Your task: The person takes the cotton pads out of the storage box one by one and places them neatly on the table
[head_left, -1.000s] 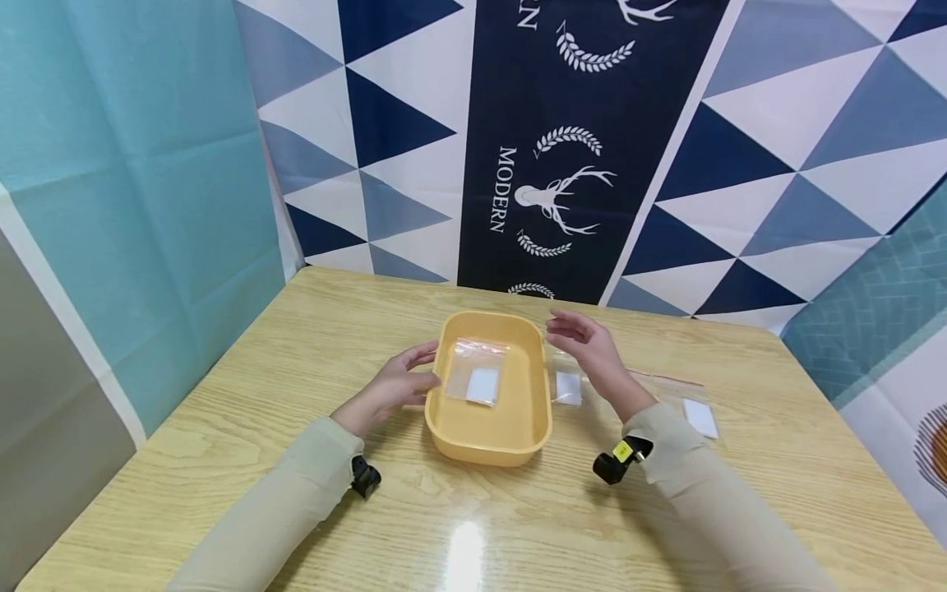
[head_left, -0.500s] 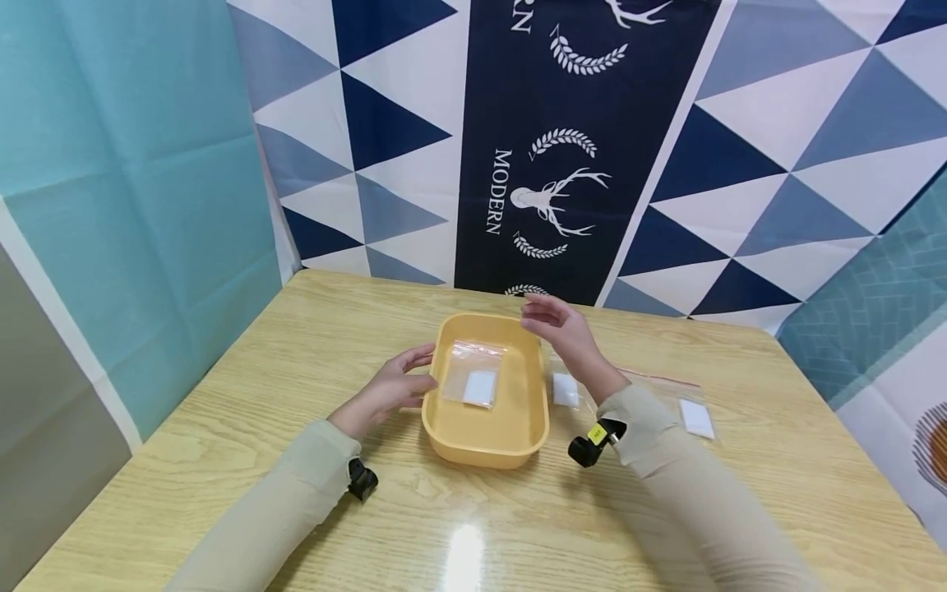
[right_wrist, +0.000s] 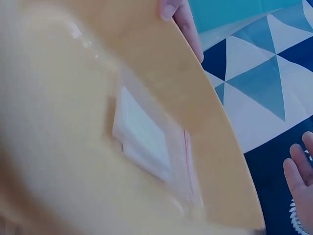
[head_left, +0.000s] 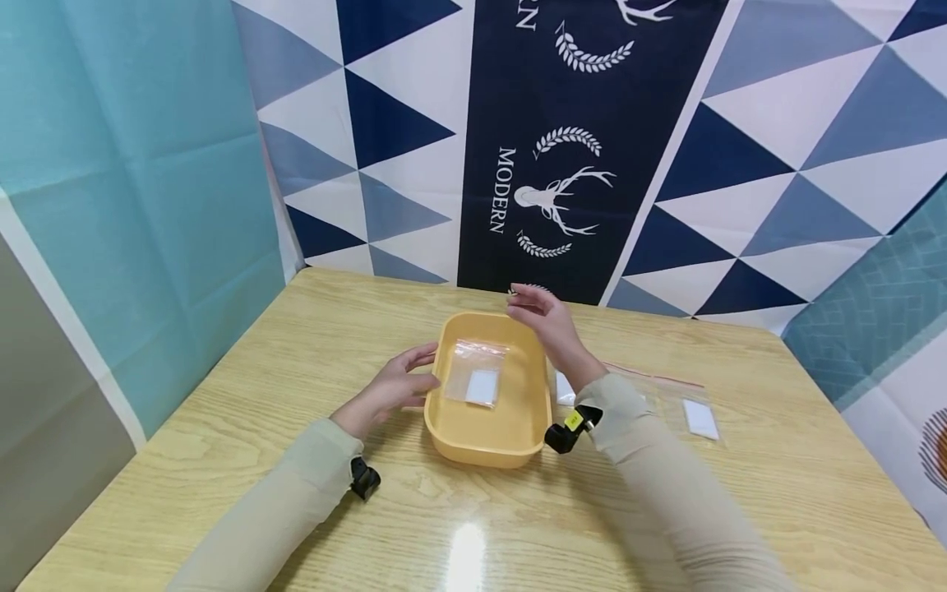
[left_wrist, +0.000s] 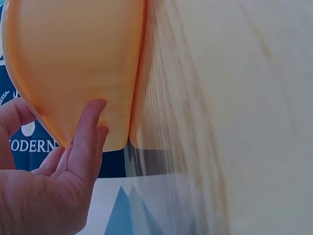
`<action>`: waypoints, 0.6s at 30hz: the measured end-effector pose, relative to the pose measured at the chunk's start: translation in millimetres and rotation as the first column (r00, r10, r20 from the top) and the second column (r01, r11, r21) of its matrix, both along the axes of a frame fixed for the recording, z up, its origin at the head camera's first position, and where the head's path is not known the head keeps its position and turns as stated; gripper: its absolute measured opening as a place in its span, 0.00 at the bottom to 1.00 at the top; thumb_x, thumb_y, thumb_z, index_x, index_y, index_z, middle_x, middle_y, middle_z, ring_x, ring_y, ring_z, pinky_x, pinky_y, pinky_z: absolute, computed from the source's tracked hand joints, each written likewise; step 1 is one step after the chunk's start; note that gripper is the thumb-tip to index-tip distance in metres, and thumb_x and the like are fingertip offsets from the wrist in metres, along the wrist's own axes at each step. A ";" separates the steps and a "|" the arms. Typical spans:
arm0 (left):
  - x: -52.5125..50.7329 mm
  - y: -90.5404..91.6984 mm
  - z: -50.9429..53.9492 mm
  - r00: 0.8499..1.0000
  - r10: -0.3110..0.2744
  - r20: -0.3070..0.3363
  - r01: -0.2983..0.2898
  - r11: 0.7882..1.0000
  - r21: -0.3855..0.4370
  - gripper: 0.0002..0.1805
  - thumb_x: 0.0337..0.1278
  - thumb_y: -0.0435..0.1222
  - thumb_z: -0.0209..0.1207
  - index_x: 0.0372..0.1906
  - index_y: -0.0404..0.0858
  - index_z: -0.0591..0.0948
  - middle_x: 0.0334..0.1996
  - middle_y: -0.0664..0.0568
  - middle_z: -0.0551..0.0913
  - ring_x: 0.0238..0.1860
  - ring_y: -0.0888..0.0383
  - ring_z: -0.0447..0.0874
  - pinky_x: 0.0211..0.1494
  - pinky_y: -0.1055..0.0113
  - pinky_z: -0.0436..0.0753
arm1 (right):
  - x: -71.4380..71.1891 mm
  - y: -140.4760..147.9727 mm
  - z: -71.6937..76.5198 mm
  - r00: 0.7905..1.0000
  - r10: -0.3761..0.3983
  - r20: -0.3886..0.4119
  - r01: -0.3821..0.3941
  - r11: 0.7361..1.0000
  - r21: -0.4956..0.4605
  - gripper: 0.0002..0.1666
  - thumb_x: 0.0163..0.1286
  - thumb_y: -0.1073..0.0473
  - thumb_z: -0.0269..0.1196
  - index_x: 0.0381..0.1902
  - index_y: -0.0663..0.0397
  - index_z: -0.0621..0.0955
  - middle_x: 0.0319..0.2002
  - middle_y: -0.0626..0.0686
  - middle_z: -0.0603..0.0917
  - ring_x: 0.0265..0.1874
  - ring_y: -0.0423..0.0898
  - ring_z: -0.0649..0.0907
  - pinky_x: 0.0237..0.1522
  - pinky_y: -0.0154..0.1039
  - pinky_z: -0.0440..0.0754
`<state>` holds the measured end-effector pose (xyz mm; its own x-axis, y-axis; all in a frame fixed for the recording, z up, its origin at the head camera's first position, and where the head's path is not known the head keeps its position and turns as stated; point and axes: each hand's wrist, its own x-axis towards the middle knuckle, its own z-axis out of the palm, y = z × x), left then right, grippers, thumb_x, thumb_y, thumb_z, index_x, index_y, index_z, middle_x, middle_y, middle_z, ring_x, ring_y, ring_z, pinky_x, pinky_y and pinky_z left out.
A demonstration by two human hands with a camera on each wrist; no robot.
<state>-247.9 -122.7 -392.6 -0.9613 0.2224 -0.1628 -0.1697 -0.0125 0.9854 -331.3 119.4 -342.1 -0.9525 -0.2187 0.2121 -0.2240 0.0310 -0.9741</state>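
An orange-yellow plastic basin point(head_left: 488, 436) stands on the table, with a clear zip bag point(head_left: 459, 378) holding a white rectangle lying flat inside it. My left hand point(head_left: 392, 393) grips the basin's left rim; in the left wrist view the hand point(left_wrist: 63, 181) has its fingers along the outer wall, and in the right wrist view its thumb point(right_wrist: 168, 10) is over the rim. My right hand point(head_left: 551, 329) is raised at the far right corner, fingers loosely bent and holding nothing. The right wrist view shows this hand point(right_wrist: 301, 181) beside the basin.
Right of the basin, clear bags with white rectangles lie on the wooden table point(head_left: 355, 543); one rectangle point(head_left: 565, 390) is partly behind my right forearm, another point(head_left: 699, 418) lies farther right. A patterned cloth point(head_left: 414, 107) hangs behind the table, a teal one at left.
My right hand has moved left and slightly away from me, from beside the basin's right side to its far right corner. My left hand and the basin have stayed in place.
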 end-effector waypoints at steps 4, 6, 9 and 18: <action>-0.3 1.4 1.4 1.000 0.006 0.001 -0.006 1.000 -0.011 0.36 0.54 0.25 0.56 0.69 0.42 0.60 0.66 0.44 0.62 0.54 0.43 0.75 0.46 0.55 0.82 | -2.5 -1.0 2.3 0.999 -0.014 0.042 0.014 1.000 -0.015 0.25 0.65 0.69 0.59 0.60 0.64 0.71 0.52 0.66 0.74 0.43 0.41 0.78 0.53 0.36 0.76; -0.2 1.8 2.3 1.000 0.008 -0.001 -0.008 1.000 -0.014 0.36 0.54 0.25 0.56 0.70 0.42 0.60 0.65 0.43 0.62 0.54 0.43 0.75 0.46 0.55 0.82 | -3.6 -0.9 4.3 0.997 -0.035 0.063 0.036 0.999 -0.018 0.24 0.65 0.67 0.59 0.60 0.63 0.72 0.51 0.63 0.76 0.43 0.41 0.78 0.55 0.39 0.75; 0.5 1.7 3.5 1.000 0.003 -0.004 -0.003 1.000 -0.016 0.36 0.54 0.24 0.55 0.70 0.41 0.60 0.66 0.42 0.61 0.54 0.42 0.74 0.47 0.54 0.82 | -5.2 -1.3 6.2 0.994 -0.058 0.090 0.060 0.998 -0.019 0.25 0.65 0.66 0.59 0.60 0.62 0.72 0.49 0.58 0.77 0.42 0.42 0.78 0.57 0.41 0.74; 1.3 0.6 3.0 1.000 -0.020 -0.006 0.020 1.000 -0.010 0.36 0.56 0.25 0.55 0.71 0.40 0.57 0.67 0.40 0.59 0.56 0.39 0.71 0.49 0.52 0.80 | -9.1 -13.9 -2.5 0.992 -0.027 0.124 0.031 0.999 -0.031 0.26 0.62 0.69 0.61 0.59 0.64 0.72 0.49 0.61 0.76 0.41 0.41 0.79 0.54 0.40 0.76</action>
<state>-246.6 -122.1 -389.6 -0.9576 0.2405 -0.1588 -0.1634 0.0006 0.9866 -340.3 105.5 -344.6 -0.9777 -0.1852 0.0994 -0.1018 0.0037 -0.9948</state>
